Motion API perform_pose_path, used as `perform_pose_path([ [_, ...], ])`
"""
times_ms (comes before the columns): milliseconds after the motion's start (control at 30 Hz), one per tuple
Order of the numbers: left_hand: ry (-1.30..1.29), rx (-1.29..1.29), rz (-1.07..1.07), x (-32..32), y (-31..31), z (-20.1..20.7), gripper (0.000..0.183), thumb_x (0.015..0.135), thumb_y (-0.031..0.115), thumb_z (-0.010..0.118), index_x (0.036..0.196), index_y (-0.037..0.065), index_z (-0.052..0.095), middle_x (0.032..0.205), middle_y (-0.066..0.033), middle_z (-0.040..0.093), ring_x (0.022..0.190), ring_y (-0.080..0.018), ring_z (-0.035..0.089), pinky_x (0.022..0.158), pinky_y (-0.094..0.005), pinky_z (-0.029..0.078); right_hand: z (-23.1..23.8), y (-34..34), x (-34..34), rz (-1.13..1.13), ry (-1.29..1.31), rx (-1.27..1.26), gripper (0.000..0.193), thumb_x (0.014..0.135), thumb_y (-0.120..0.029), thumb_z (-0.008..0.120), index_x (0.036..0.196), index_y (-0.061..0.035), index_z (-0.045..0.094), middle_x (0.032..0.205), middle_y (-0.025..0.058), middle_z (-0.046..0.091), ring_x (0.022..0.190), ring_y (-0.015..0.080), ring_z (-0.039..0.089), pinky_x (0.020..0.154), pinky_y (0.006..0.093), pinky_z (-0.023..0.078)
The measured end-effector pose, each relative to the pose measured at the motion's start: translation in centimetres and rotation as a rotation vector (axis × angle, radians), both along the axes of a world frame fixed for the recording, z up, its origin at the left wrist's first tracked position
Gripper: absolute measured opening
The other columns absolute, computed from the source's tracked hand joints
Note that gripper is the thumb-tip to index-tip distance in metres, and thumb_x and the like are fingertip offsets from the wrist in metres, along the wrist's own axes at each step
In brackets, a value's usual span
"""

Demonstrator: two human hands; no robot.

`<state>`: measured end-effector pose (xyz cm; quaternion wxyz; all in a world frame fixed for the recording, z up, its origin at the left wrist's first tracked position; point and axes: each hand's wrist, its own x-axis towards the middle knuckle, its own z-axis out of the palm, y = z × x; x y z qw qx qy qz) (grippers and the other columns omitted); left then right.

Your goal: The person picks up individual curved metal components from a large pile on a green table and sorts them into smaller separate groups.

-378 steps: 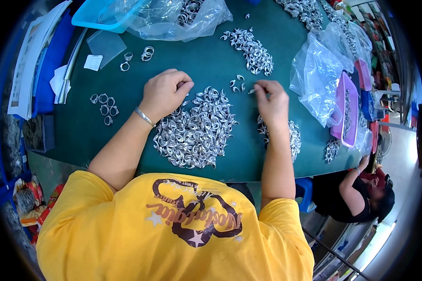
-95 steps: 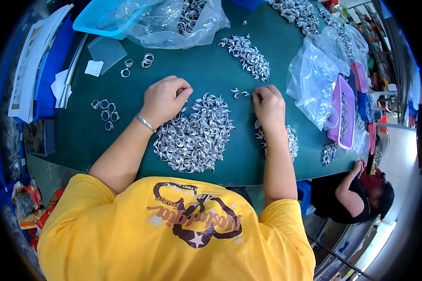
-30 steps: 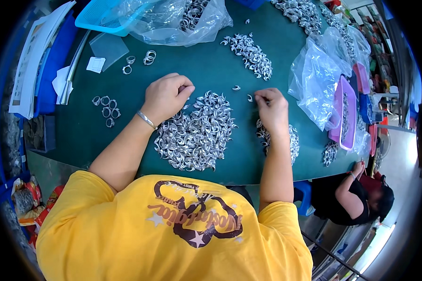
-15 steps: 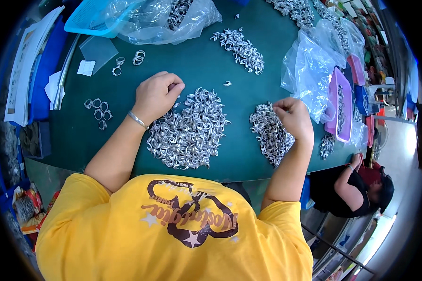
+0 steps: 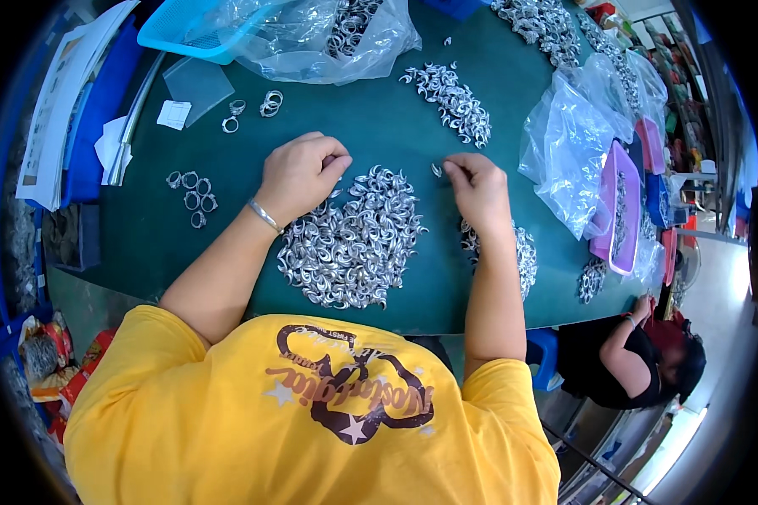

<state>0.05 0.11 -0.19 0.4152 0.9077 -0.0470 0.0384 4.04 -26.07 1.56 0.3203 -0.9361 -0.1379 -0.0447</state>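
Observation:
My left hand (image 5: pixel 301 178) is closed in a pinch at the upper left edge of a large pile of silver crescent-shaped metal pieces (image 5: pixel 354 244). Anything between its fingers is hidden. Beyond the pile's upper right, my right hand (image 5: pixel 480 192) has its thumb and forefinger together, with a single crescent-shaped metal piece (image 5: pixel 436 170) at their tips. Beneath my right wrist lies a smaller pile of similar silver pieces (image 5: pixel 525 261), partly covered by the forearm. A third heap of crescents (image 5: pixel 453 103) rests farther back on the green table (image 5: pixel 253 185).
Several silver rings (image 5: pixel 192 200) lie at left, others near a white paper slip (image 5: pixel 174 114). A clear bag (image 5: pixel 328 59) and blue basket (image 5: pixel 156 35) stand far left. To the right are another clear bag (image 5: pixel 568 160), a pink tray (image 5: pixel 600 244) and a seated person (image 5: pixel 615 358).
My right hand has left the smaller right pile and moved left and away from me to a lone crescent. My left hand keeps its place by the large pile. The whole view has shifted slightly.

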Motion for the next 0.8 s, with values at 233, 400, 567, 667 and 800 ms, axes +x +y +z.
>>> perform_pose_path([
  [233, -0.013, -0.004, -0.003, 0.0, -0.3, -0.1, 0.01, 0.083, 0.018, 0.067, 0.084, 0.008, 0.069, 0.076, -0.0053, 0.061, 0.066, -0.0228, 0.06, 0.059, -0.0323, 0.046, -0.6, 1.0, -1.1, 0.087, -0.212, -0.104, 0.01, 0.078, -0.002, 0.068, 0.087, -0.0013, 0.069, 0.084, 0.0136, 0.062, 0.071, 0.0299, 0.062, 0.067, 0.0347, 0.051],
  [400, -0.018, -0.006, 0.014, 0.0, 0.1, -0.2, 0.01, 0.083, 0.019, 0.067, 0.084, 0.009, 0.069, 0.077, -0.0051, 0.062, 0.067, -0.0222, 0.061, 0.06, -0.0324, 0.047, 2.5, 2.0, -1.2, 0.251, 0.276, 0.239, 0.01, 0.077, -0.004, 0.07, 0.086, -0.0012, 0.069, 0.087, 0.0122, 0.065, 0.08, 0.0251, 0.063, 0.071, 0.033, 0.051],
  [567, -0.02, -0.018, 0.006, 0.0, -0.2, 0.0, 0.011, 0.083, 0.019, 0.066, 0.084, 0.009, 0.069, 0.077, -0.0053, 0.062, 0.069, -0.0231, 0.062, 0.062, -0.0339, 0.048, 0.1, -1.8, 4.5, -0.159, -0.191, -0.04, 0.029, 0.079, 0.001, 0.059, 0.107, 0.0022, 0.064, 0.111, 0.024, 0.061, 0.108, 0.0396, 0.057, 0.095, 0.0429, 0.046],
  [667, -0.004, -0.024, -0.005, 0.1, -0.4, 0.1, 0.011, 0.083, 0.019, 0.066, 0.083, 0.009, 0.069, 0.076, -0.0052, 0.062, 0.07, -0.0234, 0.063, 0.062, -0.0339, 0.048, -2.5, -4.0, 6.6, -0.215, -0.034, -0.21, 0.037, 0.081, 0.003, 0.053, 0.117, 0.0055, 0.058, 0.12, 0.026, 0.057, 0.111, 0.0414, 0.055, 0.098, 0.0426, 0.045],
  [800, 0.0, -0.021, -0.005, -0.1, 0.0, -0.2, 0.011, 0.083, 0.019, 0.066, 0.083, 0.009, 0.068, 0.076, -0.0054, 0.061, 0.069, -0.0235, 0.062, 0.061, -0.034, 0.048, -1.5, -1.8, 4.2, -0.208, 0.066, 0.037, 0.042, 0.081, 0.007, 0.047, 0.122, 0.0043, 0.056, 0.121, 0.0234, 0.057, 0.11, 0.0368, 0.058, 0.097, 0.039, 0.046],
])
